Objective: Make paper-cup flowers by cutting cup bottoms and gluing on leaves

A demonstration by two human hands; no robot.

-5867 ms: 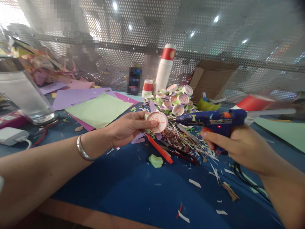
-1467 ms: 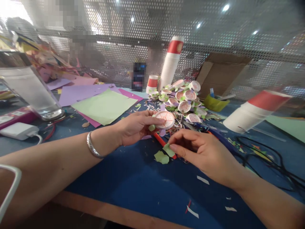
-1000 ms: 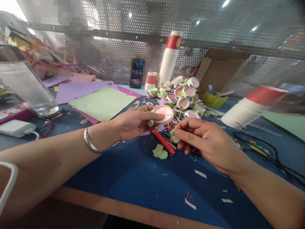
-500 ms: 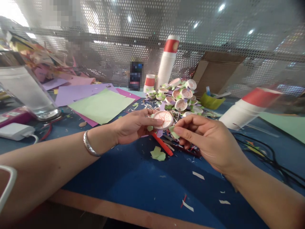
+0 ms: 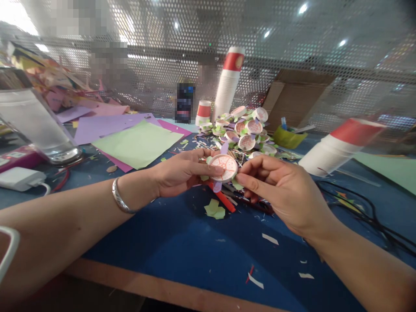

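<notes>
The left hand [image 5: 182, 171] grips the paper disc [image 5: 224, 166]; the right hand [image 5: 279, 190] pinches its edge.

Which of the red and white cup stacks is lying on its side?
The stack on the right, tipped over beyond the right hand. The tall stack and the small cup at the back stand upright.

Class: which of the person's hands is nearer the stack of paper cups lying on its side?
Right. The right hand sits just left of the lying cup stack, not touching; the left hand is farther left, across the round disc both hands pinch.
</notes>
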